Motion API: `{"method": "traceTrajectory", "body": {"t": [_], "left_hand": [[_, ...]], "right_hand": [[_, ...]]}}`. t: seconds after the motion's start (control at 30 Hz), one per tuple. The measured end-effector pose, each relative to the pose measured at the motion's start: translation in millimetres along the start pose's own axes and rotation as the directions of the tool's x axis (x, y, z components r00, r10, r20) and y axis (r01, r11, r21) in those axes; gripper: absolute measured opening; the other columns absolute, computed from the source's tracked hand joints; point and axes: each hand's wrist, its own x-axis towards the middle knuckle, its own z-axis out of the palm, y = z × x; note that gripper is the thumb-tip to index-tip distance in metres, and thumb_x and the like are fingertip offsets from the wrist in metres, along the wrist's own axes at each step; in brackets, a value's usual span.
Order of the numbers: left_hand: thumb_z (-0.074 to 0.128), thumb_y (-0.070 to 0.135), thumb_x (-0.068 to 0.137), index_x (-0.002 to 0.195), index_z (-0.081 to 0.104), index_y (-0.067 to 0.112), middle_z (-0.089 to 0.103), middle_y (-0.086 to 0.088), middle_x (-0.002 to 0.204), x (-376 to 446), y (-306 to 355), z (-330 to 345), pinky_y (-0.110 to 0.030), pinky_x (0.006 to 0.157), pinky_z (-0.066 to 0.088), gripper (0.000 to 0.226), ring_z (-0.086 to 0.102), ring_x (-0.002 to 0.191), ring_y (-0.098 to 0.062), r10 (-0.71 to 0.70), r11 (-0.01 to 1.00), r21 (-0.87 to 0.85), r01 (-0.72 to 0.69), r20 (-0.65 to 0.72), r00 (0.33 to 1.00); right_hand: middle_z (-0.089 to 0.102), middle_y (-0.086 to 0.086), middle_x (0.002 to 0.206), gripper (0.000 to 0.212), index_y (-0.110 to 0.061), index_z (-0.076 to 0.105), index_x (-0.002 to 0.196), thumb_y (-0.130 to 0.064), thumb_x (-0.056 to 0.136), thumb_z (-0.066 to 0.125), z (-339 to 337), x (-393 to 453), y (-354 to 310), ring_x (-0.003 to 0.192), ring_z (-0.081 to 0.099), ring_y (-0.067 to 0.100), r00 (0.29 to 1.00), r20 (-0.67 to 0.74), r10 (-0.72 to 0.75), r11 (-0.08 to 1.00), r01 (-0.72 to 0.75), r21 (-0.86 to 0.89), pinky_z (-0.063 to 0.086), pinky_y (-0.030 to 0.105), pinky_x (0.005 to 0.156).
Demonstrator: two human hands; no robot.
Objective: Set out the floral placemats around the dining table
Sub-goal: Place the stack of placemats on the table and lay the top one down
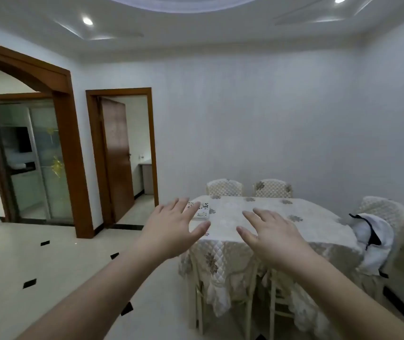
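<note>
A stack of floral placemats lies near the far left corner of the dining table, which wears a cream quilted cloth with flower patches. Both my arms stretch forward in the air in front of the table. My left hand is spread flat, fingers straight, and partly hides the stack from view. My right hand is also spread with straight fingers, over the table's near middle. Neither hand holds anything.
Two covered chairs stand at the table's far side. Another chair at the right carries a white garment. Chair legs show under the near edge. An open wooden door and a glass sliding door lie left.
</note>
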Motion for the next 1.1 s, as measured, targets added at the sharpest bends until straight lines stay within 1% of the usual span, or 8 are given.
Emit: {"method": "traceTrajectory", "body": {"t": [0.13,0.27,0.5,0.63,0.83,0.97,1.03,1.1], "left_hand": [[0.015,0.074,0.092,0.156,0.007,0.038,0.003,0.006,0.166,52.6,15.7,21.1,-0.041,0.121,0.005,0.074,0.002,0.152,-0.016,-0.007,0.998,0.06,0.007,-0.003,1.0],[0.014,0.075,0.092,0.156,-0.003,0.04,-0.001,0.006,0.166,93.7,25.0,38.8,-0.04,0.121,0.002,0.075,-0.003,0.152,-0.015,-0.002,0.994,0.112,-0.002,0.036,0.999],[0.013,0.077,0.091,0.154,-0.01,0.041,-0.005,0.008,0.166,146.2,4.6,67.8,-0.042,0.122,-0.001,0.076,-0.006,0.152,-0.016,-0.03,0.991,0.132,0.021,0.069,0.997],[0.012,0.08,0.089,0.154,-0.013,0.04,-0.009,0.009,0.165,167.1,-21.7,85.2,-0.049,0.121,-0.004,0.081,-0.009,0.152,-0.018,-0.08,0.989,0.13,0.067,0.099,0.992],[0.017,0.077,0.091,0.155,-0.01,0.038,-0.007,0.008,0.166,195.9,-85.0,107.8,-0.049,0.12,-0.005,0.079,-0.009,0.152,-0.017,-0.116,0.988,0.11,0.105,0.099,0.988],[0.019,0.077,0.091,0.156,-0.008,0.037,-0.007,0.006,0.166,226.0,-143.4,125.4,-0.055,0.121,0.0,0.08,-0.008,0.152,-0.022,-0.145,0.986,0.1,0.133,0.122,0.982],[0.019,0.074,0.093,0.156,-0.005,0.036,-0.006,0.005,0.166,239.7,-168.4,130.2,-0.054,0.121,0.001,0.078,-0.007,0.152,-0.022,-0.135,0.988,0.091,0.124,0.129,0.982],[0.021,0.065,0.097,0.157,-0.001,0.035,-0.005,0.005,0.166,253.0,-195.1,131.5,-0.054,0.121,0.001,0.071,-0.007,0.152,-0.021,-0.126,0.99,0.079,0.117,0.117,0.985]], "right_hand": [[0.017,-0.004,0.162,0.058,-0.032,0.02,0.154,-0.056,0.101,0.02,11.3,41.5,35.9,0.148,0.013,0.017,1.0,-0.019,-0.001,1.0,0.0,-0.011,0.015,0.039,0.117],[0.017,-0.003,0.162,0.058,-0.032,0.02,0.154,-0.056,0.101,0.021,27.5,86.7,60.7,0.148,0.013,0.018,1.0,-0.026,-0.015,1.0,0.014,-0.008,0.014,0.039,0.117],[0.014,-0.002,0.163,0.061,-0.03,0.016,0.155,-0.057,0.1,0.02,57.5,152.9,69.4,0.149,0.01,0.018,0.998,0.036,-0.049,0.999,0.049,0.023,0.012,0.04,0.119],[0.017,-0.001,0.163,0.06,-0.029,0.017,0.155,-0.055,0.101,0.021,73.9,186.7,51.4,0.148,0.013,0.019,0.996,0.032,-0.088,0.996,0.087,0.022,0.013,0.039,0.118],[0.016,0.0,0.163,0.06,-0.029,0.017,0.155,-0.055,0.101,0.022,110.9,246.1,5.9,0.148,0.015,0.019,0.988,0.063,-0.137,0.991,0.137,0.009,0.012,0.039,0.118],[0.018,-0.001,0.163,0.061,-0.03,0.019,0.155,-0.057,0.1,0.021,142.4,298.7,-42.7,0.149,0.014,0.018,0.985,0.059,-0.161,0.987,0.162,-0.009,0.012,0.039,0.118],[0.017,-0.002,0.163,0.061,-0.03,0.019,0.154,-0.058,0.1,0.02,153.5,323.7,-64.5,0.149,0.012,0.018,0.984,0.067,-0.163,0.986,0.164,-0.01,0.01,0.038,0.119],[0.017,-0.003,0.163,0.06,-0.03,0.018,0.154,-0.057,0.101,0.02,165.3,348.4,-81.5,0.149,0.012,0.017,0.986,0.064,-0.154,0.988,0.156,-0.021,0.01,0.038,0.119]]}}
